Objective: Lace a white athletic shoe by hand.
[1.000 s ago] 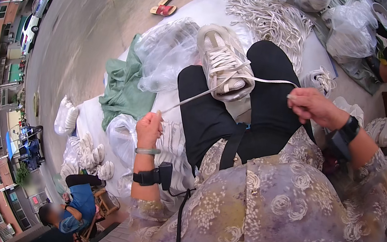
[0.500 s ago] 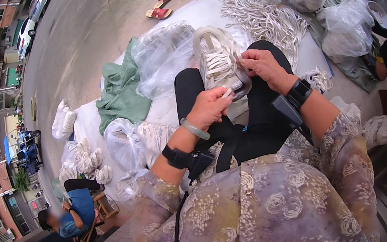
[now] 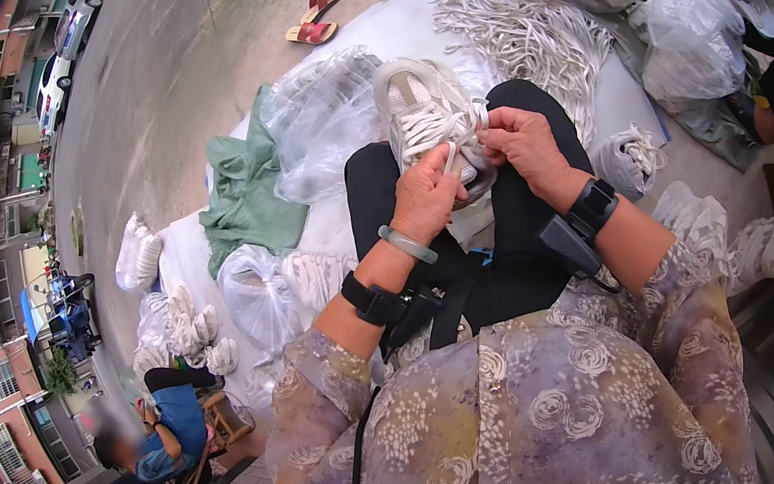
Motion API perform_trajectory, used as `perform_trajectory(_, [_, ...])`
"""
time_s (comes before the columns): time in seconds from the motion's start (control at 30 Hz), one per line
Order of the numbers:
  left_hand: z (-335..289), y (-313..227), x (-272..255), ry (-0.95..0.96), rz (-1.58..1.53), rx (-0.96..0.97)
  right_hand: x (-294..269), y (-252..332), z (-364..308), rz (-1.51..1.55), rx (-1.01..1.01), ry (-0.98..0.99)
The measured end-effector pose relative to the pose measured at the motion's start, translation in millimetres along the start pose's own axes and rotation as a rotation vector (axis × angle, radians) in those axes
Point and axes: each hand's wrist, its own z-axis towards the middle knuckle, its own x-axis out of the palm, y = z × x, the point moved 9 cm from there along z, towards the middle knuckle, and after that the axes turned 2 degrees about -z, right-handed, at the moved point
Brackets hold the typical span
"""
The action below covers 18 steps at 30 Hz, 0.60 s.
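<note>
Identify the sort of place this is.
Probably an open-air yard or roadside spot used for shoe work: cars beyond the pavement, a heap of white shoelaces, and a lace-up sneaker.

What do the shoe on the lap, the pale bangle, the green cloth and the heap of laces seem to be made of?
Shoe: probably matte synthetic; mesh-like texture at the toe.
Bangle: perhaps stone or glass; smooth, glossy, milky.
Green cloth: likely woven fabric, dull; soft folds.
Heap of laces: apparently textile, matte; limp, flat strands.
</note>
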Motion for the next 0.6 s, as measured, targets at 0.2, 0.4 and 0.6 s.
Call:
perform_trajectory(0.2, [0.0,2.8,2.1,0.023,-0.047,-0.041,1.3,1.2,3.5,0.016,-0.037,-0.025])
perform_trajectory(0.4, [-0.5,1.0,3.3,0.039,-0.039,-0.042,4.1,2.0,3.4,-0.034,-0.084,-0.013])
perform_trajectory(0.6, [-5.3,-7.1,4.3,0.063,-0.034,-0.011,7.2,15.9,4.8,-0.385,-0.285,-0.055])
